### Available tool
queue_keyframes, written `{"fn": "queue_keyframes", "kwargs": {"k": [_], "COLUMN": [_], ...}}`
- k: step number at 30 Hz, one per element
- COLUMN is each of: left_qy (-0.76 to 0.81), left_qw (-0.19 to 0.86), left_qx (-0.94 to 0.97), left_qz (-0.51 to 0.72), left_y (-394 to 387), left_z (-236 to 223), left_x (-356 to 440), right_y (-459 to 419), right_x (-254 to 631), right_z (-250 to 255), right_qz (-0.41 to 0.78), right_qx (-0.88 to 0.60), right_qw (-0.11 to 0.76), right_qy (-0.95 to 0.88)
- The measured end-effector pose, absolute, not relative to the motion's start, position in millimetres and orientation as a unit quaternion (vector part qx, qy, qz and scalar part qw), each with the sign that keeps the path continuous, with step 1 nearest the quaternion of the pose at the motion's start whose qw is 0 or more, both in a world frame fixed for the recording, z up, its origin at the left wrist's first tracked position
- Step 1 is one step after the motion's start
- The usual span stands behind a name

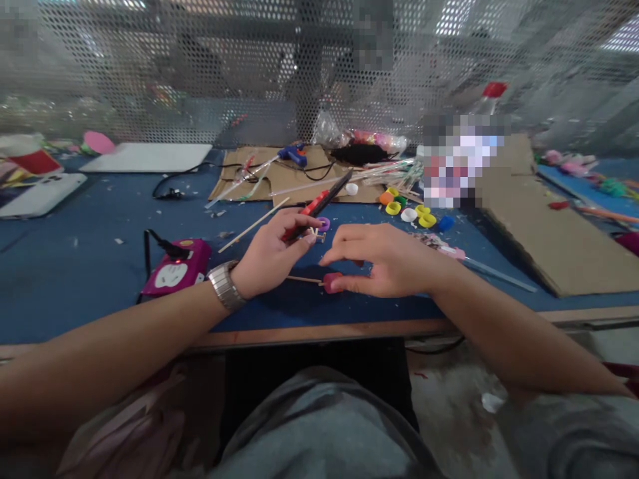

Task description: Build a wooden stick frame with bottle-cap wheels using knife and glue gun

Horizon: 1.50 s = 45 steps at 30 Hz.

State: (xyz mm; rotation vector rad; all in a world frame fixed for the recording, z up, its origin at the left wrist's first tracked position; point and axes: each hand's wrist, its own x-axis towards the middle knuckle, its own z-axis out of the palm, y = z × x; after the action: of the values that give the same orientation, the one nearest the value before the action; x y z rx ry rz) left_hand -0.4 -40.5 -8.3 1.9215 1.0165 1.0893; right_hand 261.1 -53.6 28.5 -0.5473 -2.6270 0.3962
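Observation:
My left hand (274, 253), wearing a metal watch, is closed with thumb and index finger together on small pale wooden pieces (319, 235). A red and black tool (324, 196) runs under its fingers; its exact kind is partly hidden. A purple ring (324, 224) lies just beyond the fingertips. My right hand (379, 259) hovers over the table with thumb and curled fingers apart. Its thumb tip overlaps a pinkish-red cap (330, 283); whether they touch I cannot tell. A thin wooden stick (304, 279) points from the left to that cap.
A magenta box with a cable (182, 266) stands at left. Behind are a blue glue gun (293, 155) on cardboard (309, 174), coloured caps (424, 219) and a long wooden stick (254, 225). Cardboard (564, 233) leans at right. A perforated screen (239, 80) closes the back.

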Motion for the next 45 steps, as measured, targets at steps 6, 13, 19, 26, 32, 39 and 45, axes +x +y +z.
{"fn": "queue_keyframes", "kwargs": {"k": [6, 13, 19, 26, 32, 39, 45], "left_qy": [0.402, 0.398, 0.477, 0.531, 0.563, 0.584, 0.588], "left_qw": [0.239, 0.170, 0.138, 0.118, 0.123, 0.126, 0.127], "left_qx": [0.790, 0.824, 0.780, 0.749, 0.738, 0.736, 0.740], "left_qz": [0.396, 0.365, 0.380, 0.380, 0.351, 0.320, 0.300], "left_y": [-45.6, -45.5, -31.6, -17.0, -14.5, -14.8, -17.8], "left_z": [-6.6, -6.3, -12.7, -21.2, -28.2, -34.4, -33.7], "left_x": [-3.8, -4.7, -13.7, -21.7, -22.1, -22.1, -19.2], "right_y": [-51.6, -55.9, -52.3, -46.7, -46.7, -46.8, -45.1], "right_x": [257.5, 251.4, 257.4, 265.2, 266.8, 267.1, 265.7], "right_z": [24.0, 22.5, 24.8, 27.9, 29.6, 25.4, 25.3], "right_qz": [0.148, 0.162, 0.224, 0.269, 0.272, 0.292, 0.269], "right_qx": [-0.225, -0.208, -0.183, -0.185, -0.202, -0.216, -0.227], "right_qw": [0.085, 0.039, 0.113, 0.177, 0.226, 0.260, 0.285], "right_qy": [-0.959, -0.964, -0.951, -0.928, -0.913, -0.895, -0.892]}}
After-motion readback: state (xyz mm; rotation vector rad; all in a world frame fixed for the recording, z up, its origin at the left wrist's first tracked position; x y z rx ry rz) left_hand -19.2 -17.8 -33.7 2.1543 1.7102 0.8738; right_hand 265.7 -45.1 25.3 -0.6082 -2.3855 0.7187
